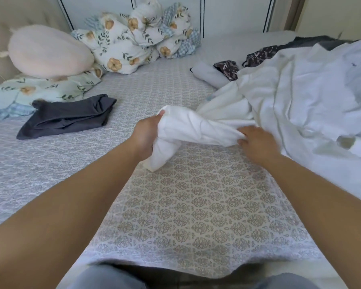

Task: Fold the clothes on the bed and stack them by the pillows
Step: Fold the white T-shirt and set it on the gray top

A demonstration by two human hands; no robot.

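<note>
A white garment (pixel 196 130) stretches bunched across the middle of the bed, its far part spreading into a crumpled white heap (pixel 300 90) at the right. My left hand (pixel 147 135) grips its twisted left end, which hangs down below my fist. My right hand (pixel 256 142) pinches the cloth further right. A folded dark grey garment (pixel 69 116) lies at the left beside the floral pillow (pixel 40 90). A dark patterned garment (pixel 256 56) and a rolled pale one (pixel 208 75) lie at the back right.
A round pink cushion (pixel 48 52) sits on the floral pillow at the back left. A bundled floral quilt (pixel 142 36) leans against the headboard. The patterned bedsheet (pixel 196 205) shows between my arms. A dark grey blanket (pixel 317 41) lies at the far right.
</note>
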